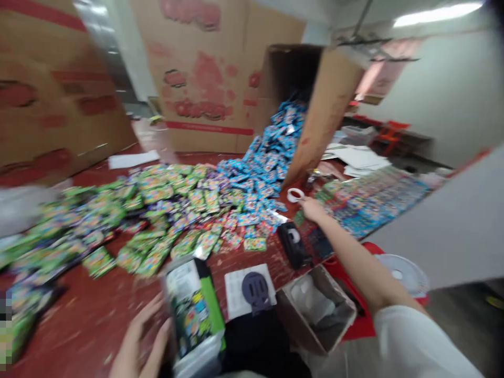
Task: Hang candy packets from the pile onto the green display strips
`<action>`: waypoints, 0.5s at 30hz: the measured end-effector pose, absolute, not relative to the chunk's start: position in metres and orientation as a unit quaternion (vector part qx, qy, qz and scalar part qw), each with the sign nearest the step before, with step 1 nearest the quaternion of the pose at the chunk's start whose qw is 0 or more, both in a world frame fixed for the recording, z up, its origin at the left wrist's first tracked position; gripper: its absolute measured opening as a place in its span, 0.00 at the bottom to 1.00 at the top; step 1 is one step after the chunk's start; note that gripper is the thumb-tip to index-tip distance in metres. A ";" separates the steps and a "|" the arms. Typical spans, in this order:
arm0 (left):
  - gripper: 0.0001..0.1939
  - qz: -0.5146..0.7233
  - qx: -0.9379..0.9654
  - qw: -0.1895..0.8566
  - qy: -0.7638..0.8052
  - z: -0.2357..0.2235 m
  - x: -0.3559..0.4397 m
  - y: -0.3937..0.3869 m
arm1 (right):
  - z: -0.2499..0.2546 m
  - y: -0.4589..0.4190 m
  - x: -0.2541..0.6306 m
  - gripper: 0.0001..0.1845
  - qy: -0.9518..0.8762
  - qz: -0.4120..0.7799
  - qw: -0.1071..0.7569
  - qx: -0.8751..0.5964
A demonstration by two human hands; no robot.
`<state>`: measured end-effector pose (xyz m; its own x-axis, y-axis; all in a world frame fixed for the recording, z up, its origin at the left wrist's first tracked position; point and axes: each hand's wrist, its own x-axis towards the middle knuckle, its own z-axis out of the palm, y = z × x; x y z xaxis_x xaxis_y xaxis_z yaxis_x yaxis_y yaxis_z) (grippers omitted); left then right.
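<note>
My right hand (312,209) reaches far forward over the red floor and touches a small white roll of tape (295,195); its fingers look pinched on the roll, though motion blurs them. My left hand (138,341) is low at the bottom, fingers stretched along the side of an upright stack of colourful packets (191,310) in clear wrap. A black tape dispenser (293,242) lies just below my right wrist.
Heaps of green packets (129,210) and blue packets (271,152) cover the floor, spilling from a tipped cardboard box (326,105). More big boxes (51,89) stand behind. A small open box (318,310), a white sheet with a dark disc (252,291) and a red stool (394,273) are near.
</note>
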<state>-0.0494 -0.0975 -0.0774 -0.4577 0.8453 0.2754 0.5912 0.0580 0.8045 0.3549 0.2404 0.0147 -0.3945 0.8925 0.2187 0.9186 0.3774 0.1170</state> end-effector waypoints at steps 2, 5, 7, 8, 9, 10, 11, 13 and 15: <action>0.18 0.409 0.568 0.124 0.703 -0.074 -0.043 -0.107 | 0.010 0.232 0.340 0.07 -0.826 -0.100 0.092 -0.547; 0.17 0.296 0.651 0.062 0.696 -0.085 -0.022 -0.112 | -0.006 0.188 0.273 0.14 -0.823 -0.058 0.259 -0.501; 0.24 0.212 0.684 0.017 0.698 -0.097 -0.009 -0.112 | -0.020 0.139 0.204 0.15 -0.869 0.120 0.323 -0.355; 0.28 0.180 0.692 -0.005 0.699 -0.103 -0.003 -0.113 | -0.027 0.114 0.167 0.12 -0.896 0.169 0.291 -0.289; 0.31 0.156 0.698 -0.026 0.699 -0.109 0.000 -0.113 | -0.034 0.093 0.131 0.09 -0.909 0.197 0.269 -0.250; 0.33 0.140 0.701 -0.043 0.698 -0.114 0.002 -0.114 | -0.040 0.077 0.099 0.08 -0.914 0.219 0.254 -0.228; 0.34 0.130 0.703 -0.058 0.696 -0.117 0.002 -0.115 | -0.045 0.068 0.070 0.07 -0.913 0.238 0.244 -0.223; 0.35 0.119 0.706 -0.078 0.694 -0.122 0.000 -0.117 | -0.050 0.064 0.028 0.05 -0.901 0.287 0.221 -0.238; 0.36 0.117 0.705 -0.090 0.694 -0.125 -0.002 -0.119 | -0.049 0.074 0.004 0.09 -0.884 0.345 0.189 -0.254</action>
